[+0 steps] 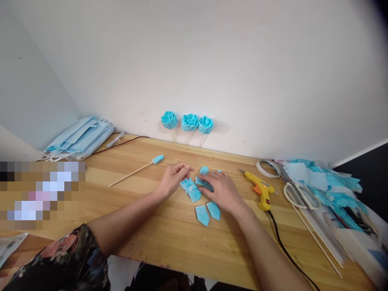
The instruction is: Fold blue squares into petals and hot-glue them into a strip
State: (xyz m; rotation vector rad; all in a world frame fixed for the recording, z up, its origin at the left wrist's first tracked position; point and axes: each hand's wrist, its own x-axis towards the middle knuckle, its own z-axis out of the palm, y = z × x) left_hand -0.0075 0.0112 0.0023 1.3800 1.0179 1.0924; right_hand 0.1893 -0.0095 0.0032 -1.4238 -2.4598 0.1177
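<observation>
My left hand (176, 178) is closed in a pinch just above an overlapping row of folded blue petals (191, 191). What its fingertips hold, if anything, is too small to make out. Over more blue petals (202, 181) on the table lies my right hand (222, 188), its thumb and fingers apart, touching the pieces. Another petal (204, 170) is just beyond it, and two flat pointed petals (202, 215) lie nearer to me. Left of the hands is a wooden stick (130, 173) with a small blue bud (158, 159) on its end.
Three blue flowers (190, 122) on sticks lean against the wall. A yellow glue gun (259, 188) with a black cord lies right, near scissors (301, 196), a tape roll (268, 168), sticks (321, 238) and blue scraps (324, 178). Blue masks (80, 137) are piled back left.
</observation>
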